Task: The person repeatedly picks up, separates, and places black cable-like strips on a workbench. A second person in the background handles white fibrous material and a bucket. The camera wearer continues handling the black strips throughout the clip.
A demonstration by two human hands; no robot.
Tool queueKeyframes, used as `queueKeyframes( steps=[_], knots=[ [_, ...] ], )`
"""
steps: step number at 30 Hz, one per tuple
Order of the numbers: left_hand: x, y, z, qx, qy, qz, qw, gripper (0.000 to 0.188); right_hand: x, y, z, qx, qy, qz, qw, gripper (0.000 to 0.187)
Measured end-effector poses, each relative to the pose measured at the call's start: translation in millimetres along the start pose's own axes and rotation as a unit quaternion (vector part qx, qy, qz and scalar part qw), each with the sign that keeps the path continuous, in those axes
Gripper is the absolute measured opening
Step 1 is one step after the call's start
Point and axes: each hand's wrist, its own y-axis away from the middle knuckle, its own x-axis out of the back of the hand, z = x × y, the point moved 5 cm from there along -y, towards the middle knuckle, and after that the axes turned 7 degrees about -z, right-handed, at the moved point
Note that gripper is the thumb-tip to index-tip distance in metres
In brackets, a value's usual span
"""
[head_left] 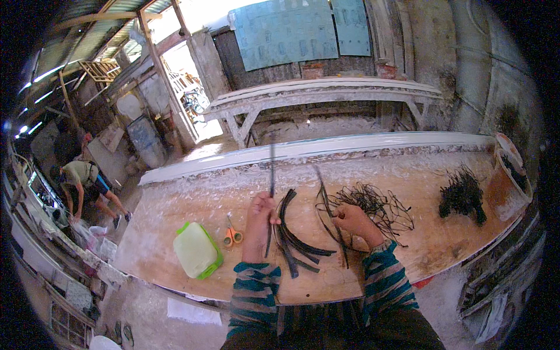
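My left hand (261, 219) is closed round a thin black strip (272, 166) that stands up above the fingers and hangs below them. In my right hand (357, 223), the fingers pinch another dark strip (322, 184), whose ends stick out above and below. Between the hands lies a bunch of curved black strips (284, 224) on the wooden table (233, 286). Just beyond my right hand spreads a loose tangle of thin black cords (385, 204). Orange-handled scissors (233, 235) rest left of my left hand, beside a pale container with bright green edges (197, 249).
At the table's right end, a dark clump of strands (462, 195) lies by an orange-brown bucket (510, 181). A long white board (326, 147) runs along the far edge. Beyond stands a white-topped bench (326, 87). Far left, a person (87, 181) bends over.
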Motion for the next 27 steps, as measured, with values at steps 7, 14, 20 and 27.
queueKeyframes(
  steps=[7,14,20,27],
  knots=[
    [-24,5,-23,0.078,-0.147,-0.101,0.981,0.019,0,-7,17,-0.066,-0.259,0.109,0.958,0.035],
    [-21,5,-33,0.097,-0.240,-0.105,0.960,0.021,5,3,-24,-0.087,-0.614,0.003,0.785,0.041],
    [-18,3,-30,0.109,-0.240,-0.071,0.962,0.020,6,0,-2,-0.026,-0.606,0.060,0.793,0.015],
    [-14,5,-25,0.103,-0.260,-0.072,0.957,0.021,18,3,-10,-0.021,-0.600,0.130,0.789,0.016]
  ],
)
